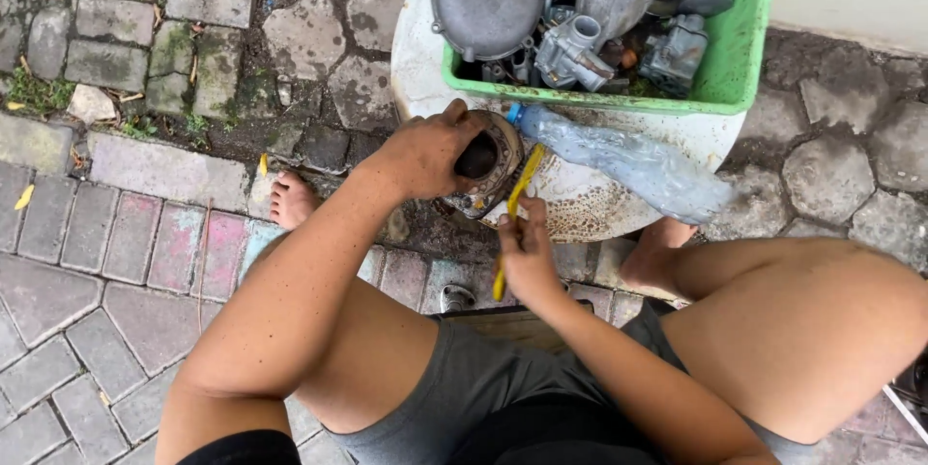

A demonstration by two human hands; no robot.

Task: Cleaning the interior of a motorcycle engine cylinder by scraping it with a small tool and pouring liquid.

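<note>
Head view: green crate (735,78) of grey metal parts and a clear bottle (628,160) crowd the white drum (416,59); left hand (425,151) grips a rusty ring (498,160), right hand (527,252) clutches a yellow brush (517,199).

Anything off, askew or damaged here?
Yes. The clear plastic bottle lies crumpled on its side on the round white stand, whose top is rust-stained. The left hand holds a grimy metal ring part; the right hand holds a yellow brush.
</note>
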